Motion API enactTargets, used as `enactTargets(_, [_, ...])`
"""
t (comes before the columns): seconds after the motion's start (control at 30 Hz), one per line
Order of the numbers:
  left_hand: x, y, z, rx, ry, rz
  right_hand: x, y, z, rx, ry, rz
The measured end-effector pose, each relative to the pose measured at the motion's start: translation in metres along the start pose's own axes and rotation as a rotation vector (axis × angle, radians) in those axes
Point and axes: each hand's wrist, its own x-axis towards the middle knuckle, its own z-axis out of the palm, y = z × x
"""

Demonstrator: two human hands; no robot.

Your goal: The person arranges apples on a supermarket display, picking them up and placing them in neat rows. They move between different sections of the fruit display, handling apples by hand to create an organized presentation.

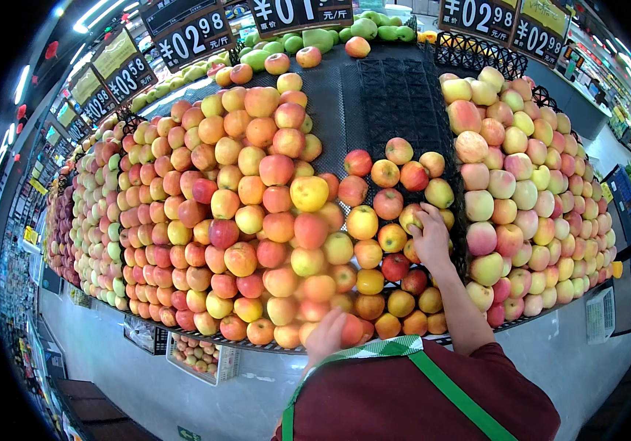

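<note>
My right hand (432,238) has its fingers around a yellow-red apple (410,218) in the sparsely filled section at the right of the central display. Near the display's front edge, my left hand (326,337) is at a red apple (352,329); the hand is blurred, so its hold on the apple is unclear. Between the hands lie loose red and yellow apples, among them a yellow apple (362,222) and a dark red apple (395,267). Left of them rises a dense stack of apples (277,170), with a large yellow apple (309,193) on it.
A black divider (458,220) separates these from paler apples (521,197) at the right. Behind are a black crate surface (398,105), green fruit (364,28) and price signs (193,41). White crates, one with apples (196,354), stand on the floor below.
</note>
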Motion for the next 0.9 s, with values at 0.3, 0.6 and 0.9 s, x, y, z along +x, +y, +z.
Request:
enactTargets(0.3, [0.006,0.010,-0.004,0.022,-0.063,-0.060,-0.008,-0.065,-0.011,0.154,-0.035,-0.188])
enactTargets(0.6, [0.009,0.015,-0.012,-0.183,0.182,-0.042,-0.074,-0.122,0.036,0.669,-0.664,-0.133])
enactTargets(0.9, [0.004,0.019,-0.010,-0.127,0.145,-0.121,-0.077,-0.130,0.051,0.732,-0.655,-0.052])
